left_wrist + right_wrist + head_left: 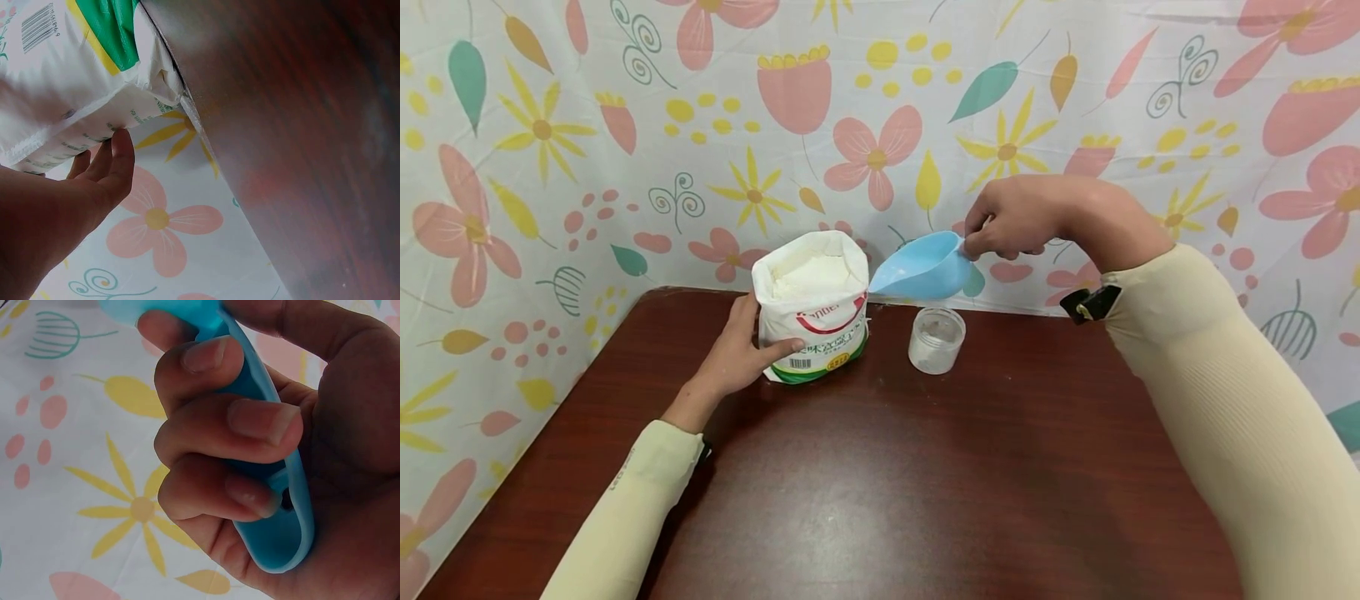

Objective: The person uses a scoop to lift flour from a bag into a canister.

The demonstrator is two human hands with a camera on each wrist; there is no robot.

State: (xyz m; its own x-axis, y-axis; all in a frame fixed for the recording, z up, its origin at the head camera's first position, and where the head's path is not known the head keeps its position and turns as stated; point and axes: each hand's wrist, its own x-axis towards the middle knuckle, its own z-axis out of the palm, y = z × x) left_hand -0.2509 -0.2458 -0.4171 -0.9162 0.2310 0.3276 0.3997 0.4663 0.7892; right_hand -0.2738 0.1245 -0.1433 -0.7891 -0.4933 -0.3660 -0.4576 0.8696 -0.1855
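Left hand (737,354) holds the open bag of white powder (814,329) from its 8 o'clock side, thumb on the front, fingers round the side. Right hand (1017,221) grips the light-blue scoop (928,271) by its handle, three fingertips curled over it in the wrist view. Scoop is over the clear screw-thread jar (936,342), at its 12 o'clock; tip points to 8, by the bag's edge, can't tell if touching. Jar stands on the dark wood table (865,483), 3 o'clock from bag.
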